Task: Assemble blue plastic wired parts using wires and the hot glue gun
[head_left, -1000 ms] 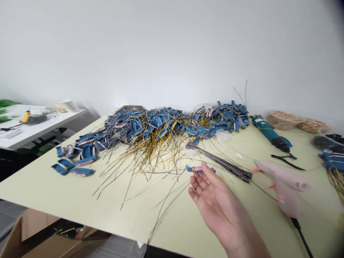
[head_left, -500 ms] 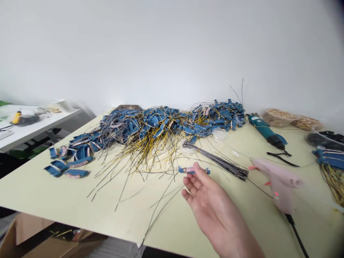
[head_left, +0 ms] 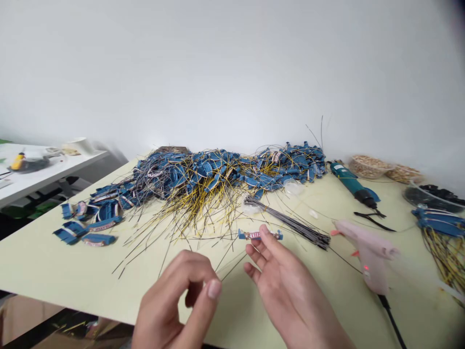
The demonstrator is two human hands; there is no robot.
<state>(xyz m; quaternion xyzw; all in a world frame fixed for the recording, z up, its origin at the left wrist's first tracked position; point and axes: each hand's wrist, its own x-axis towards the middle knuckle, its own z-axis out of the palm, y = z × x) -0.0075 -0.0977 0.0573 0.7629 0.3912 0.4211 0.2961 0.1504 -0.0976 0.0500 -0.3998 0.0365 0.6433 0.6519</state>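
Note:
My right hand [head_left: 286, 286] holds a small blue piece with a printed strip [head_left: 255, 235] between thumb and fingers, over the table. Red letters reading "THE" show on the strip. My left hand [head_left: 178, 300] is at the lower middle with fingers curled and thumb meeting the index finger. Thin dark wires [head_left: 232, 261] run up to its fingertips; whether it pinches them is hidden. Beyond my hands lies a bundle of dark wires [head_left: 290, 224]. A pink glue gun [head_left: 366, 252] with a red light sits to the right.
A large heap of blue pieces with black and yellow wires [head_left: 203, 169] spans the table's back. Several loose blue pieces [head_left: 98, 239] lie left. On the right are a green power tool [head_left: 347, 179], a bowl of light bits [head_left: 368, 167] and a bowl of black parts [head_left: 436, 194].
My left hand has come into view from below, next to the wires. My right hand still holds the blue piece, almost in the same place. The view has shifted slightly.

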